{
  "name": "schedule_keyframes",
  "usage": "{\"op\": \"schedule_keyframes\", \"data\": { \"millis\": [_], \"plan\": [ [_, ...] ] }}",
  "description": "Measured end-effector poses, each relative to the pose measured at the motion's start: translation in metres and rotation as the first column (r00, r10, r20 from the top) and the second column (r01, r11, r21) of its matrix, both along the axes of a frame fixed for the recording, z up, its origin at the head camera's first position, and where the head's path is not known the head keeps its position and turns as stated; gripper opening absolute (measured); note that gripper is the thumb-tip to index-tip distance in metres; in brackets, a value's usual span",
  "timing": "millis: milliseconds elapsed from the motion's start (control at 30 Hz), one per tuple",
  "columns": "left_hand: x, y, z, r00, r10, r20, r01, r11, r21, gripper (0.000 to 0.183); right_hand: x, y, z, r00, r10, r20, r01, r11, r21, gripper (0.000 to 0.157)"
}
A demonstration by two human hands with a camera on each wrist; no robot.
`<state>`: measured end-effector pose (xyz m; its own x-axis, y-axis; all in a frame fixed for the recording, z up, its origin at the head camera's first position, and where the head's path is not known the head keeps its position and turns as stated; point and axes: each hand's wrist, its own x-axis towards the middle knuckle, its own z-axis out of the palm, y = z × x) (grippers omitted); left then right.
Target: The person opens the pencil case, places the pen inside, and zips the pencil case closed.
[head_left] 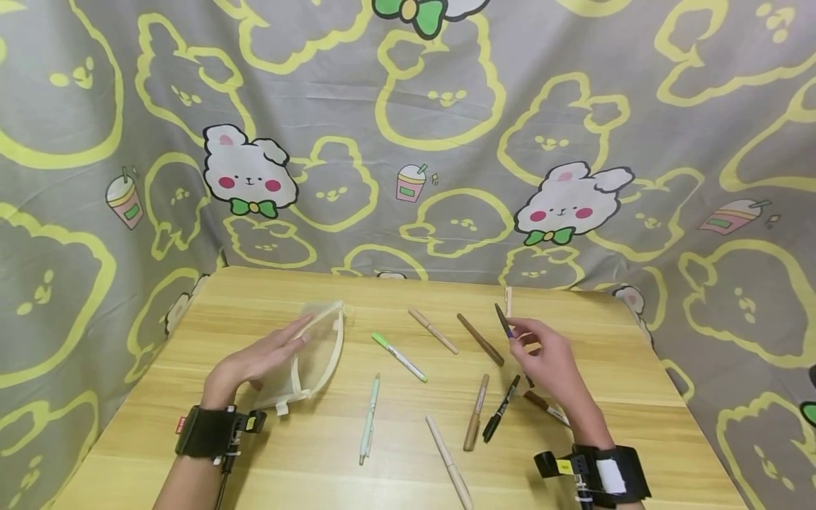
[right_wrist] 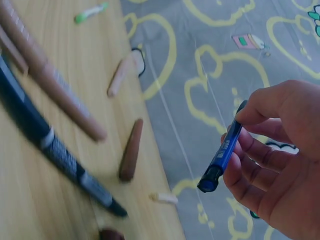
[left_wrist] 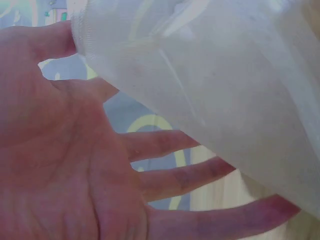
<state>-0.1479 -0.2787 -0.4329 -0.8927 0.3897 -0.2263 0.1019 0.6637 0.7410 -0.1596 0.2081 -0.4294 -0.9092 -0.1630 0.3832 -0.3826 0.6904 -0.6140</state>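
My left hand [head_left: 261,358] rests with straight, spread fingers against a translucent pouch [head_left: 325,347] that has cream edging. In the left wrist view the pouch [left_wrist: 215,95] covers the fingertips. Raised over the right side of the table, my right hand [head_left: 548,354] pinches a dark blue pen [right_wrist: 222,155] between thumb and fingers. Below and around that hand lie a brown pen [head_left: 480,338], a black marker [head_left: 501,409] and a dark brown marker [head_left: 546,409]. A tan pen [head_left: 477,412] lies beside the black marker.
A green-capped highlighter [head_left: 399,357], a mint pen [head_left: 370,419], a beige pen [head_left: 448,460] and another beige pen [head_left: 433,331] are spread over the middle of the wooden table [head_left: 223,312]. A grey patterned curtain [head_left: 357,92] hangs behind and at both sides.
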Motion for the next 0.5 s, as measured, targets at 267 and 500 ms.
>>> {"op": "schedule_keyframes", "data": {
  "millis": [267,500],
  "plan": [
    [0.001,0.004,0.001,0.990,0.068,0.124,-0.072,0.997,0.027,0.072,-0.002,-0.022,-0.003,0.999,0.008,0.036,-0.006,0.997,-0.074,0.033],
    [0.000,0.006,0.004,0.982,0.096,0.160,-0.103,0.994,0.036,0.069,-0.002,-0.040,-0.006,0.994,0.022,0.106,-0.008,0.992,-0.130,0.034]
  ]
}}
